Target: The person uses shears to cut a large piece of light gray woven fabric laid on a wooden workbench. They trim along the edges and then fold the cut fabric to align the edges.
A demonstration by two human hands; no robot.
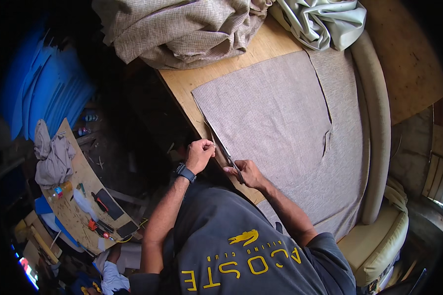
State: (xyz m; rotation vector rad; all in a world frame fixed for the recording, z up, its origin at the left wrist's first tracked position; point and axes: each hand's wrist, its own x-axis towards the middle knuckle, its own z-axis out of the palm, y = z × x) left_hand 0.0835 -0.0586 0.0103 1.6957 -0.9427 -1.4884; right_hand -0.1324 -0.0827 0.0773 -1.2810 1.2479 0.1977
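A brownish-grey woven fabric piece (266,98) lies flat on the wooden table, its left edge running close to the table's edge. My right hand (250,174) is closed around the handles of scissors (237,170), whose blades lie along that left edge. Just left of the blades, my left hand (199,155) pinches a thin fabric strip (212,135) between thumb and fingertips. The strip runs beside the fabric's edge. How far the blades are spread is too small to tell.
Crumpled brown fabric (182,34) and pale green material (325,22) sit at the table's far end. A fabric roll (376,123) borders the right side. Left are a side table (79,206) with tools and blue sheets (49,88). Another person (114,275) is at lower left.
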